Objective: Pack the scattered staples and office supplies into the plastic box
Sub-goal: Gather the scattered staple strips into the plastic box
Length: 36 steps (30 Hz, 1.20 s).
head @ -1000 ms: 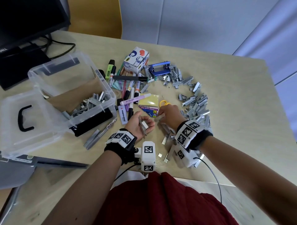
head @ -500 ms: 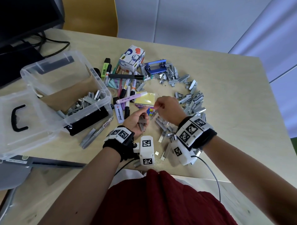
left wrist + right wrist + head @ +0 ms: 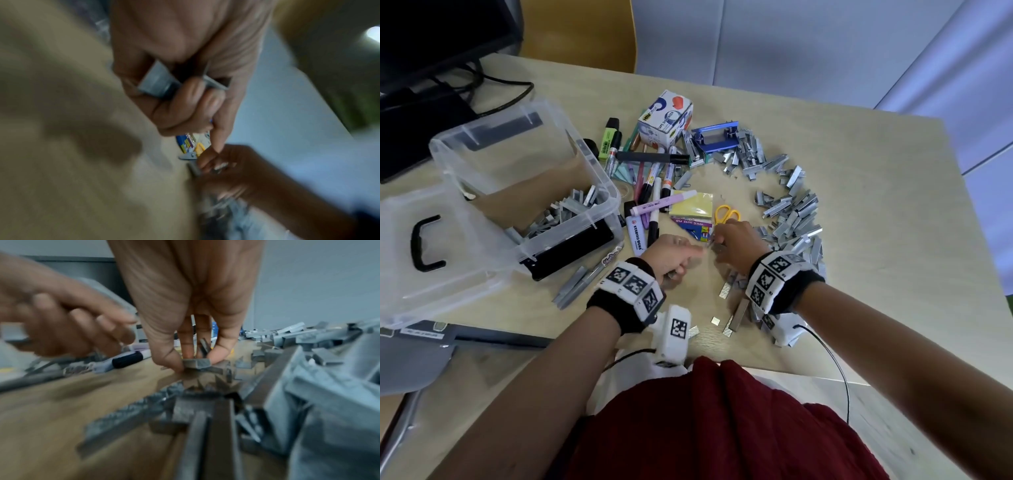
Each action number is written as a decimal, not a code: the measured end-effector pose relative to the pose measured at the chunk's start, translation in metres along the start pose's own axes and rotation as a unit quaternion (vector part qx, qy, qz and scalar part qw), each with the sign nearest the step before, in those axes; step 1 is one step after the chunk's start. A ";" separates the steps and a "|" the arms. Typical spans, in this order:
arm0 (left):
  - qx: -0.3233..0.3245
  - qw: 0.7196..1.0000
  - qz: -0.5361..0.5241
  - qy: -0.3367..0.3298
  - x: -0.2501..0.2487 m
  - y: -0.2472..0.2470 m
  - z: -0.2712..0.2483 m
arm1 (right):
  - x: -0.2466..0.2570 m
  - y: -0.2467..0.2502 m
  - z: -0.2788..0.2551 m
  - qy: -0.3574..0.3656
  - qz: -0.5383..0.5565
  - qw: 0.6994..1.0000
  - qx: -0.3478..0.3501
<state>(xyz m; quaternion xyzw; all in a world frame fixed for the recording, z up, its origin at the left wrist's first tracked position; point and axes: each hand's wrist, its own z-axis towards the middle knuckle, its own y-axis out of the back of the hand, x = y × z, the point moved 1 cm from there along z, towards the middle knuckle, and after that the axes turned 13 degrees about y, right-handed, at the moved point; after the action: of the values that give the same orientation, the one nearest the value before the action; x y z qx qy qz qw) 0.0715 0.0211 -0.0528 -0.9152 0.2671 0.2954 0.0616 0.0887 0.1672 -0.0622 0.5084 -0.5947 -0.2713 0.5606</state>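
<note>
Staple strips (image 3: pixel 158 84) were gripped in the curled left hand (image 3: pixel 671 257) while a short staple block (image 3: pixel 196 364) was pinched on the desk (image 3: pixel 876 240) by the right hand (image 3: pixel 736 243), the plastic box (image 3: pixel 599 171) standing open at left.

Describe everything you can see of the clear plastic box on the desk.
The clear plastic box is see-through and rectangular with rounded corners. It sits open on the wooden desk, left of the markers. Grey staple strips are piled in its near end. Its lid, with a black handle, lies against its near-left side.
</note>
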 end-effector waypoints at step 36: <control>0.181 0.936 -0.302 0.011 -0.001 0.012 -0.001 | -0.028 0.022 -0.016 -0.173 0.639 0.725 -0.191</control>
<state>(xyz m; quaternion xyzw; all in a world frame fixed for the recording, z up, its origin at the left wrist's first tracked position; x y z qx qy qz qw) 0.0656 0.0113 -0.0510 -0.9293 0.0275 0.1998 0.3094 0.0928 0.2036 -0.0502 -0.1654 -0.8009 -0.0406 0.5741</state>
